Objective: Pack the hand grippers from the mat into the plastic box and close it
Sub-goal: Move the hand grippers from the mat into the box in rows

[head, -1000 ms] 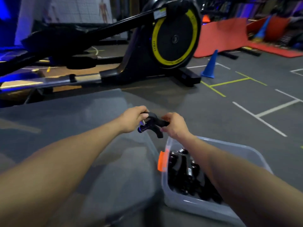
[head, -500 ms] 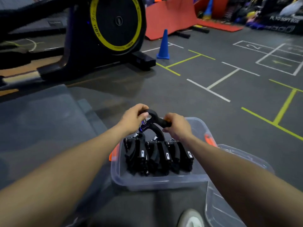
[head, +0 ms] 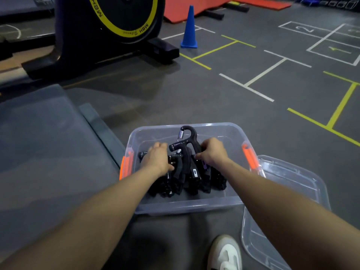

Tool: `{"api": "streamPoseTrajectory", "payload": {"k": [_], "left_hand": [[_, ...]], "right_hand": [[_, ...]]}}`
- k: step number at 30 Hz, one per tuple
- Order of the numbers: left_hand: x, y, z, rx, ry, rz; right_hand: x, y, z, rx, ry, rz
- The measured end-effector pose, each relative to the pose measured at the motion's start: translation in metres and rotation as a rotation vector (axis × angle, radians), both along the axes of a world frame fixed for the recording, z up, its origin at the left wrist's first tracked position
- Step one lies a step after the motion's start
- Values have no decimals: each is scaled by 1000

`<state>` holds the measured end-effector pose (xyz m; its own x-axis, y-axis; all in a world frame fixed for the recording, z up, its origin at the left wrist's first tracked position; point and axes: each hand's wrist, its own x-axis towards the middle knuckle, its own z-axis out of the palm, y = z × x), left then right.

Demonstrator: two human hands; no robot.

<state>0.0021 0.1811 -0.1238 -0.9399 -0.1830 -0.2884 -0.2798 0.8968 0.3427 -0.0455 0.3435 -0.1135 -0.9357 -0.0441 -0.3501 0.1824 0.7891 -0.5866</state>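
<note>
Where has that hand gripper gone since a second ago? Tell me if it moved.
Yes. The hand gripper went from above the mat beside the plastic box down into it, among the packed grippers.

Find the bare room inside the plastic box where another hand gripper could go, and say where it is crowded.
Free: the strip of floor along the plastic box's far wall, either side of the raised gripper's loop, and a narrower strip by the near wall. Crowded: the middle, where the packed hand grippers lie under the left hand and right hand.

Clear plastic box with orange latches, open, on floor, black hand grippers packed inside, lid beside it
</note>
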Motion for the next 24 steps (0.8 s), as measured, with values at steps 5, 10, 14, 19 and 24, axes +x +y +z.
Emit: {"api": "streamPoseTrajectory", "payload": {"k": [5,10,14,19,24], "left_hand": [[9,4,-18,-71,-29,-5],[12,-7,-29,-86,-66,1],[11,-13,-33,-85,-92,-5],[8,-17,-34,-62,-120,-17],[7,-18,-33,-79,-135,-31]], "right_hand": [[0,-2,-20,-30,-38,-54],[-3,-9,-31,-72,-56,-108],[-3,-16,-37,-116,-94,-159],[-7,-22,-41,-132,-105,-189],[-8,-21,-48,-98,-152,-181]]}}
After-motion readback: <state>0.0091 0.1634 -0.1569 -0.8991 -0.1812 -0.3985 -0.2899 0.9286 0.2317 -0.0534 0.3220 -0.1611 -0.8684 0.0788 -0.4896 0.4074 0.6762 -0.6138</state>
